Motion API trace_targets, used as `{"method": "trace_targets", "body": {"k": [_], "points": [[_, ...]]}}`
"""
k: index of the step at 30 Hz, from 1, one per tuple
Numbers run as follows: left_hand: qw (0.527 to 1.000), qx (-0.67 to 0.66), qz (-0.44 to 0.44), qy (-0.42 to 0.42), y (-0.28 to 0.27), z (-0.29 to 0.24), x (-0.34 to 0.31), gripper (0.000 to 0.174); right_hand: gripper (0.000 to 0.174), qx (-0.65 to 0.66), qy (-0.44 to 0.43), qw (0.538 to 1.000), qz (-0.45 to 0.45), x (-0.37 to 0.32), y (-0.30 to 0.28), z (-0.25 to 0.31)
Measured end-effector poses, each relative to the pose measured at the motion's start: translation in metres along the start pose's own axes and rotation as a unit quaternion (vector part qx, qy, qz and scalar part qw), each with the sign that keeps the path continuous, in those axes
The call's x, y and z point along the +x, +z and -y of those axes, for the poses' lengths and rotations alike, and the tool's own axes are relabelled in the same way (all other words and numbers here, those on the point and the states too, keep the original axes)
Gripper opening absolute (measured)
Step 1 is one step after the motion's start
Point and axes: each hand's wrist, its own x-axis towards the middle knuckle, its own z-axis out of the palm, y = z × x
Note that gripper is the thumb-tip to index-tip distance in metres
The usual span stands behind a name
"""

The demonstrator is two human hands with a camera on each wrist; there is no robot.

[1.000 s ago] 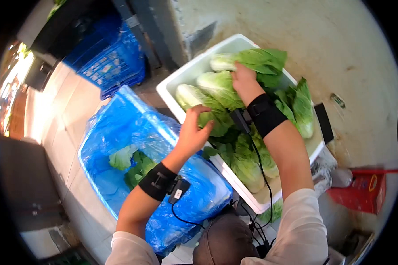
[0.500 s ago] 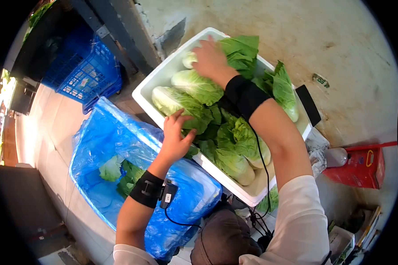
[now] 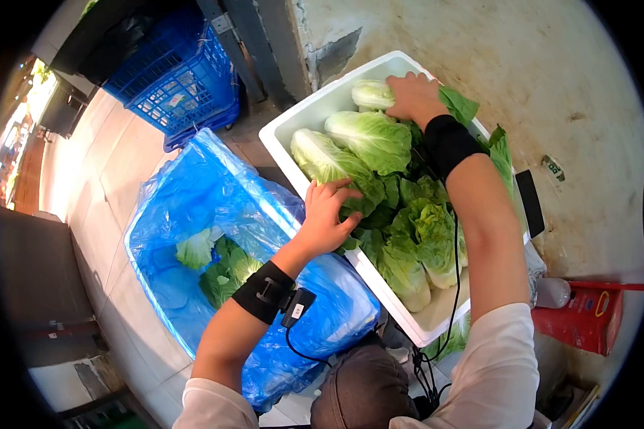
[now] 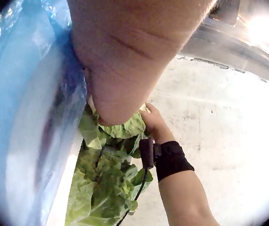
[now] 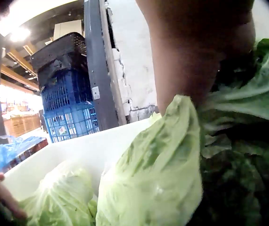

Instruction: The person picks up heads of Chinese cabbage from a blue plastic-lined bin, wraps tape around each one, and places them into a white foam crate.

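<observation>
A white foam box (image 3: 276,136) holds several napa cabbages, their pale ends toward its far left side. My right hand (image 3: 413,96) grips the farthest cabbage (image 3: 371,94) from above; its pale end shows left of the fingers and green leaf to the right. A second cabbage (image 3: 368,137) lies just nearer. My left hand (image 3: 328,214) is at the box's left rim, fingers loosely bent over the leafy part of a third cabbage (image 3: 320,156). In the right wrist view, a pale cabbage (image 5: 148,188) fills the foreground, and the right hand's fingertips are hidden.
Left of the box stands a container lined with blue plastic (image 3: 172,189), with loose green leaves (image 3: 225,272) inside. Blue crates (image 3: 182,89) are stacked farther back. A wall is beyond the box; a red bag (image 3: 583,314) is at right. A cable hangs from my right wrist.
My right hand has gone from the near side of the farthest cabbage up over its top, covering more of its leaves. My left hand stays near the rim. The head view shifted and came back.
</observation>
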Motion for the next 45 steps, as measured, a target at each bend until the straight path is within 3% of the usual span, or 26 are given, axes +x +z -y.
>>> {"method": "trace_targets", "body": {"k": [8,15,18,26,28,30,31,32,33,35,37,39,41,45], "points": [[1.000,-0.021,-0.016,0.010,-0.001,-0.002,0.000,0.035,0.057,-0.035,0.076,0.993,-0.078,0.003,-0.017,-0.024],[1.000,-0.009,-0.004,0.004,-0.001,-0.001,-0.001,0.035,0.060,-0.058,0.052,0.988,-0.134,0.002,0.025,-0.020],[1.000,-0.008,0.000,0.003,0.000,-0.002,0.000,0.035,0.061,-0.074,0.001,0.993,-0.097,0.001,0.022,-0.008],[1.000,-0.012,0.011,0.000,-0.003,-0.004,0.000,0.035,0.064,-0.098,0.082,0.986,-0.110,0.009,0.050,0.007],[0.998,-0.056,0.032,-0.005,-0.007,0.001,0.002,0.037,0.069,-0.080,0.056,0.991,-0.092,0.006,0.045,-0.004],[0.991,-0.134,-0.006,0.017,-0.009,0.012,0.000,0.033,0.076,-0.029,0.019,0.999,-0.020,0.015,0.041,-0.028],[0.979,-0.202,-0.016,0.013,-0.016,0.011,-0.001,0.031,0.071,-0.006,-0.020,1.000,0.017,0.048,0.059,-0.052],[0.956,-0.287,-0.013,-0.058,-0.026,0.005,-0.005,0.028,0.062,0.016,-0.045,0.998,-0.032,0.037,0.053,-0.054],[0.943,-0.327,-0.029,-0.061,-0.032,0.006,-0.011,0.027,0.054,0.037,-0.066,0.994,-0.084,0.025,0.041,-0.059],[0.931,-0.357,-0.029,-0.068,-0.047,0.004,-0.027,0.024,0.043,0.074,-0.207,0.923,-0.314,-0.015,0.041,-0.057],[0.957,-0.286,-0.011,-0.053,-0.058,0.000,-0.056,0.023,0.033,0.237,-0.310,0.871,-0.298,-0.089,0.012,-0.024],[0.958,-0.279,0.016,-0.065,-0.067,-0.001,-0.086,0.025,0.028,0.373,-0.279,0.881,-0.080,-0.167,-0.014,-0.003],[0.961,-0.263,0.031,-0.084,-0.075,0.010,-0.117,0.027,0.023,0.396,-0.308,0.865,0.006,-0.221,-0.023,0.015],[0.923,-0.297,0.018,-0.244,-0.067,0.075,-0.176,0.027,0.023,0.361,-0.334,0.868,0.071,-0.281,-0.016,0.033]]}}
